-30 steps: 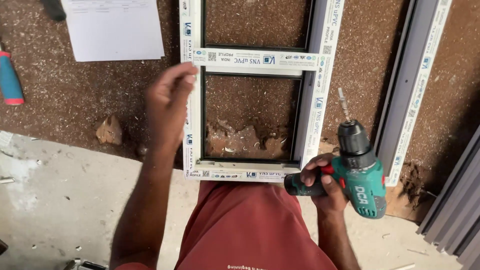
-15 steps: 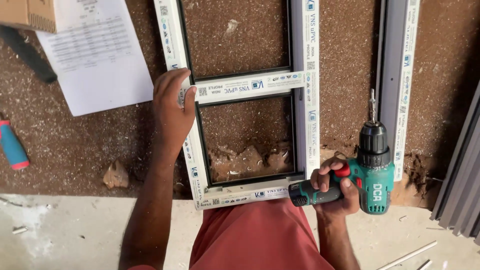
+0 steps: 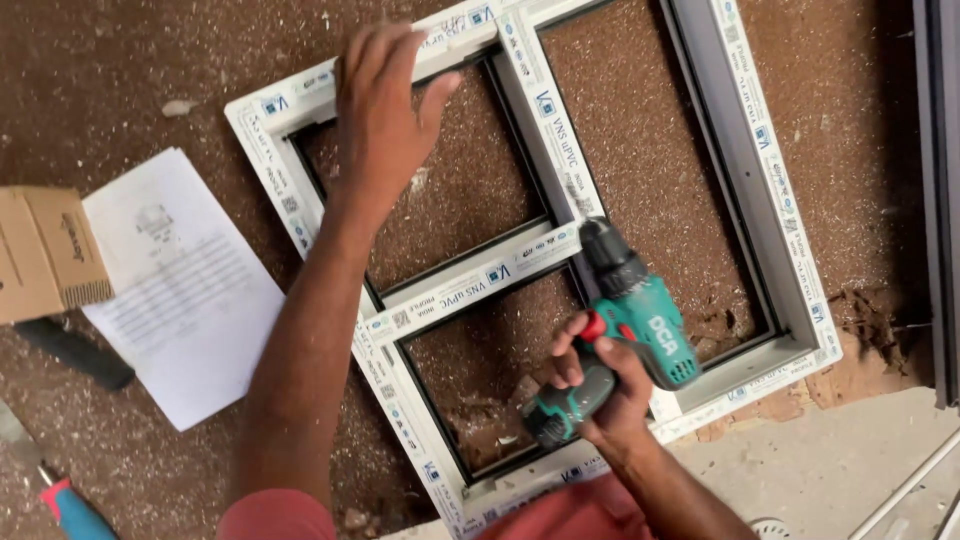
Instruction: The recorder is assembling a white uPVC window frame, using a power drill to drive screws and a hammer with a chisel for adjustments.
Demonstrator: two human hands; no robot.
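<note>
Gripping green cordless drill [image 3: 625, 325], right hand [image 3: 600, 385]; left hand [image 3: 385, 105] flat, fingers spread, on white frame [image 3: 470, 285].

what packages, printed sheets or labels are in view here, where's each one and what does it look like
Cardboard box: far left edge, brown, rectangular, partly cut off.
Paper sheet: beside the box on the board, white, rectangular, faint grey print.
Protective film: strips along the white window frame, white with small blue marks.
Drill label: white lettering on the green drill body, in the right hand.
</note>
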